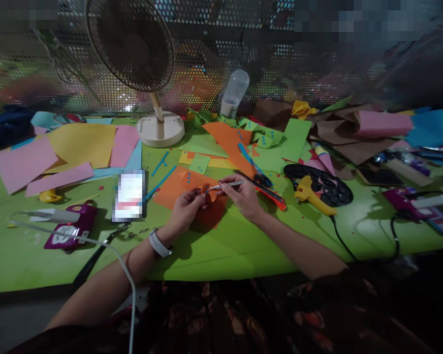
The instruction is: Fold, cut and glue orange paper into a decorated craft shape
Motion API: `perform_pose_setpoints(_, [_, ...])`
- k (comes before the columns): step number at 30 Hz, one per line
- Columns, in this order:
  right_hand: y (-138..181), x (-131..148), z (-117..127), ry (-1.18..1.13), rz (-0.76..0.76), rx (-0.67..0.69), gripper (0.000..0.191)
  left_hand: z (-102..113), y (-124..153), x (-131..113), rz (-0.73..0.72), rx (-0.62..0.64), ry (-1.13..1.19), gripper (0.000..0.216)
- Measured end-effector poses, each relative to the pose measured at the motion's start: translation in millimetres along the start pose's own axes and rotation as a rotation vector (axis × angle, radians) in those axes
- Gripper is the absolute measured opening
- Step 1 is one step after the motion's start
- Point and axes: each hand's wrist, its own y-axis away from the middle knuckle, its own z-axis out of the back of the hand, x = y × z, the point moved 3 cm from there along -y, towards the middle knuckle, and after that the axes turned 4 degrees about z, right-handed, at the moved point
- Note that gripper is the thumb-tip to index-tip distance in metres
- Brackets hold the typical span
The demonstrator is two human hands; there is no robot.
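My left hand (186, 209) pinches a small curled piece of orange paper (205, 189) above the green table. In my right hand (243, 196) are silver tweezers (233, 184), their tips pointing left and meeting the orange piece; whether they grip it I cannot tell. Beneath both hands lies a flat orange sheet (168, 189). Just right of my right hand are dark-handled scissors (264, 180) and a red and black box cutter (275, 197). Thin blue paper strips (160, 182) rest to the left of the sheet.
A phone (129, 196) lies left of my hands, near a purple power strip (76, 226). At right, a yellow glue gun (313, 196) rests on a black tray (341, 189). A fan (160, 130) stands behind. Coloured paper covers the table's back (81, 142). A white cable crosses my left forearm.
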Motion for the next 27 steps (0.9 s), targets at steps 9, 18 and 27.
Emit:
perform_pose_setpoints(9, [-2,7,7,0.195,0.158,0.013,0.032,0,1,0,-0.023,-0.017,0.019,0.019])
perform_pose_setpoints(18, [3,-1,-2,0.337,0.152,0.119,0.032,-1,4,-2,-0.011,-0.052,0.110,0.030])
perform_pose_setpoints(27, [8,3,-10,0.242,0.154,0.148,0.033,0,6,-7,-0.121,0.020,-0.029,0.025])
